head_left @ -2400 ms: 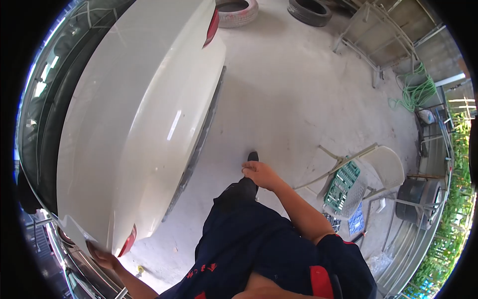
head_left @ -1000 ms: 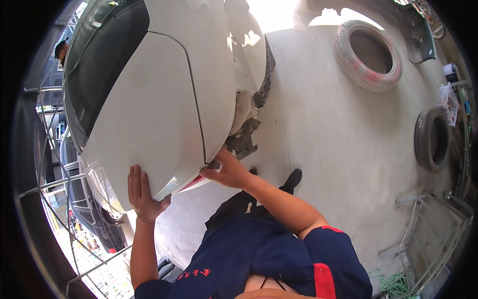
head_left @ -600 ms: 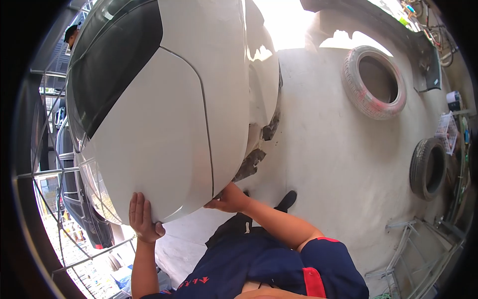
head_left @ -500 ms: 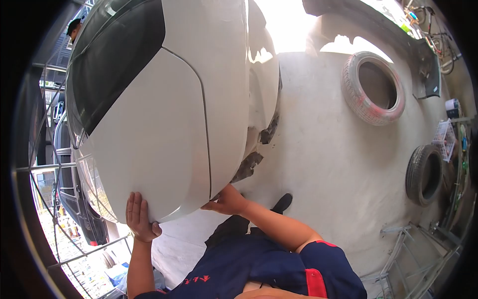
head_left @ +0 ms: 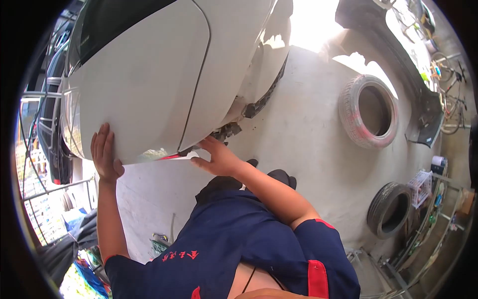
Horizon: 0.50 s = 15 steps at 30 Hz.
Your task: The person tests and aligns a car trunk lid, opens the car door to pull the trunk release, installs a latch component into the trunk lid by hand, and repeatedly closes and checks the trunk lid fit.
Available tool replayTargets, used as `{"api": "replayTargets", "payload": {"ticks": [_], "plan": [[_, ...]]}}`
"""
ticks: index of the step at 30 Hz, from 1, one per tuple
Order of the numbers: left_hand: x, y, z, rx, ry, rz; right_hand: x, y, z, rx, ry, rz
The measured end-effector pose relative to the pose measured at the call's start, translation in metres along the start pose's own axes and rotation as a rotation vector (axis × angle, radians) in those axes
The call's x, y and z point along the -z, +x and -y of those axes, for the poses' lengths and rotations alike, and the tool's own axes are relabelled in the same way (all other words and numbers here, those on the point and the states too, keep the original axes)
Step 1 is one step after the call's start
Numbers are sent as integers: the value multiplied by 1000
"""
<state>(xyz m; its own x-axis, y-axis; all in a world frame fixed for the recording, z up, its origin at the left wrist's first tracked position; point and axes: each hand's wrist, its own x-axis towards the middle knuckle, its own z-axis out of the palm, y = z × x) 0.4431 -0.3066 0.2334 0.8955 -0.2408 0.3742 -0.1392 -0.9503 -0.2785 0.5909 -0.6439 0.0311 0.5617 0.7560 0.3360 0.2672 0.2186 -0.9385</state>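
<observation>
A white car (head_left: 139,94) fills the upper left, with a dark window (head_left: 112,25) and a curved seam (head_left: 193,109) between its body panels. My left hand (head_left: 104,154) lies against the panel's near edge, fingers stretched out and holding nothing. At the near end of the seam, my right hand (head_left: 219,157) has its fingers extended and thumb apart. Its fingertips reach the car's lower edge, beside jagged dark pieces (head_left: 226,131); whether they press on it I cannot tell. A red strip (head_left: 169,157) shows along the near edge, just left of my right hand.
Two tires, one reddish-marked (head_left: 348,112) and one black (head_left: 376,212), are on the pale floor (head_left: 303,149) at right. A long dark car part (head_left: 416,74) lies beyond them, near a white basket (head_left: 420,188) and metal frames (head_left: 378,269). Another car (head_left: 50,114) shows at far left.
My view has shifted, so the car sits higher in it. My right fingers are now more spread by the seam's end, and the red strip has come into sight. My left hand stays on the panel.
</observation>
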Motion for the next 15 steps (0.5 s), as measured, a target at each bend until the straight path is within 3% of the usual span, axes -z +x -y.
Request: {"api": "replayTargets", "payload": {"ticks": [4, 7, 10, 11, 13, 15], "plan": [[0, 3, -28, 258, 68, 17, 51, -65, -41, -363, -44, 210], [-19, 9, -67, 551, -27, -183, 114, -164, -117, -816, -75, 275], [-28, 50, -107, 661, -202, -376, 213, -343, -198, -1053, -462, 55], [-42, 51, -99, 594, 110, -293, 249, -415, -214, -1179, -508, -126], [-50, 48, -98, 596, 25, -391, 312, -561, -217, -1365, -510, -491], [-53, 46, -96, 645, -1, -435, 356, -690, -190, -1594, -557, -439]]}}
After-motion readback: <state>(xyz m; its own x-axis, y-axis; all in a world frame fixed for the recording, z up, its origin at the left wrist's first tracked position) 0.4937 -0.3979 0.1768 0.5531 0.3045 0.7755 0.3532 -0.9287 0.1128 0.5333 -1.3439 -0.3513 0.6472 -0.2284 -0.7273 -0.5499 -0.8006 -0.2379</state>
